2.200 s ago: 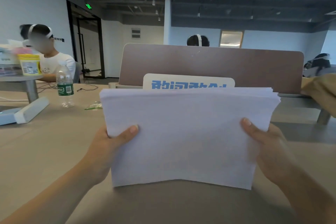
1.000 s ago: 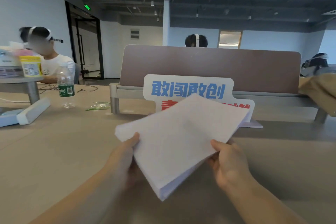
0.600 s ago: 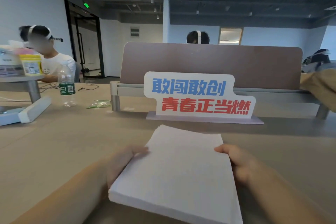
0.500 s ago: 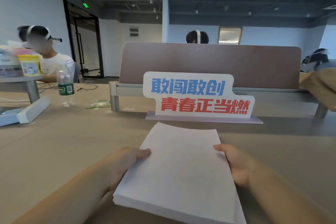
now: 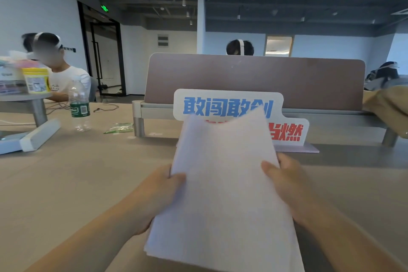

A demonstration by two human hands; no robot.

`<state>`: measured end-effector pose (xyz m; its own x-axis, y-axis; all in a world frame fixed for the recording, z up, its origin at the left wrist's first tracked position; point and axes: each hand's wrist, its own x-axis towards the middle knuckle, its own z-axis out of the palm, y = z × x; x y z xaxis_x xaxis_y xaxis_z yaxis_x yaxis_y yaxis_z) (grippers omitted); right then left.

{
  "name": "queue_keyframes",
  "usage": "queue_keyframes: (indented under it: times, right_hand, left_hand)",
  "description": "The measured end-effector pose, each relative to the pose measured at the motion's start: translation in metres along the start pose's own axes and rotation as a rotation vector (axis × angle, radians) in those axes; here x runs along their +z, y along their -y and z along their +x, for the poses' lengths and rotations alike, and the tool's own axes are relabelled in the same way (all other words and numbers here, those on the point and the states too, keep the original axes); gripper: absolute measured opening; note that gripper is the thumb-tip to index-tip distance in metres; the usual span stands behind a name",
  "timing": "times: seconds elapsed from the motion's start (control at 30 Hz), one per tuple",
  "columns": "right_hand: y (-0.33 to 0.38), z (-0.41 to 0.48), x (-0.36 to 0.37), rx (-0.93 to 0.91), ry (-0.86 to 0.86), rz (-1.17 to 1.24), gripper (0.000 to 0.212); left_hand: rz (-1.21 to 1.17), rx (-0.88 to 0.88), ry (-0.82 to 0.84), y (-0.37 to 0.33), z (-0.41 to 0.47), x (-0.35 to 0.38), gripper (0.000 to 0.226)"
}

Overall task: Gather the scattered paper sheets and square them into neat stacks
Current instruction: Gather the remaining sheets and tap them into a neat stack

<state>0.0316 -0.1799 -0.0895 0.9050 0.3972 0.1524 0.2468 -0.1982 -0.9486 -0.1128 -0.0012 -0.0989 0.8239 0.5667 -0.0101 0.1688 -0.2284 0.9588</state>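
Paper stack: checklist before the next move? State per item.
1. Left hand grips the paper stack at its left edge: ok.
2. Right hand grips its right edge: ok.
3. Far edge flush: not ok, it dips in the middle and is blurred.
4. Near edge flush: cannot tell, sheets look slightly stepped at the near left corner.
5. Gap to the sign behind: cannot tell, the stack overlaps it in view.

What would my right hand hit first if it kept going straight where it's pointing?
Your right hand grips the stack. Pushed straight on, it would probably meet the sign standing behind the stack first, though depth is unclear.
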Motion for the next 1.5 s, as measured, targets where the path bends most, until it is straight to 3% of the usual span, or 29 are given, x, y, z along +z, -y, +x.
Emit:
queue_keyframes:
  times: [0.1,0.17,0.3,0.4,0.47,0.67,0.77,0.87,0.9,1.07,1.17,1.27,1.4,1.5]
  right_hand:
    - [0.011,-0.004,-0.003,-0.263,-0.095,0.062,0.023]
    - [0.021,-0.011,-0.006,-0.437,-0.121,0.135,0.022]
    - [0.030,-0.017,-0.012,-0.610,-0.074,0.278,0.016]
    - [0.035,-0.019,-0.021,-0.546,0.087,0.586,0.026]
    - [0.037,-0.019,-0.025,-0.504,0.153,0.652,0.040]
    - [0.038,-0.016,-0.021,-0.477,0.064,0.577,0.031]
    - [0.042,-0.014,-0.026,-0.500,0.055,0.574,0.037]
    - [0.038,-0.012,-0.026,-0.460,0.128,0.582,0.050]
    - [0.037,-0.013,-0.024,-0.452,0.135,0.572,0.051]
    - [0.045,-0.010,-0.024,-0.489,0.054,0.535,0.037]
    - [0.042,-0.008,-0.025,-0.432,0.117,0.563,0.053]
    - [0.031,-0.010,-0.021,-0.384,0.187,0.578,0.048]
    - [0.016,-0.005,-0.016,-0.308,0.178,0.559,0.031]
    - [0.008,0.001,-0.018,-0.235,0.256,0.482,0.039]
  left_hand:
    - [-0.127,0.253,-0.021,-0.007,-0.005,-0.004,0.017]
    - [-0.174,0.386,-0.046,-0.009,-0.008,-0.003,0.031]
    - [-0.325,0.472,-0.076,-0.012,-0.011,-0.002,0.036]
    - [-0.482,0.449,0.031,-0.016,-0.011,-0.013,0.056]
    - [-0.492,0.459,0.003,-0.020,-0.011,-0.015,0.057]
    - [-0.285,0.618,-0.310,-0.035,-0.013,0.006,0.015]
    - [-0.468,0.545,-0.209,-0.042,-0.012,0.001,0.017]
    - [-0.617,0.495,-0.027,-0.042,-0.007,-0.008,0.046]
    - [-0.617,0.491,-0.023,-0.043,-0.007,-0.007,0.051]
    - [-0.556,0.544,-0.147,-0.052,-0.009,0.001,0.019]
    - [-0.580,0.501,-0.092,-0.046,-0.006,-0.006,0.026]
    - [-0.575,0.414,-0.027,-0.033,-0.003,-0.008,0.043]
    - [-0.291,0.474,-0.308,-0.027,-0.002,-0.002,0.008]
    - [-0.243,0.485,-0.429,-0.026,-0.001,-0.002,0.011]
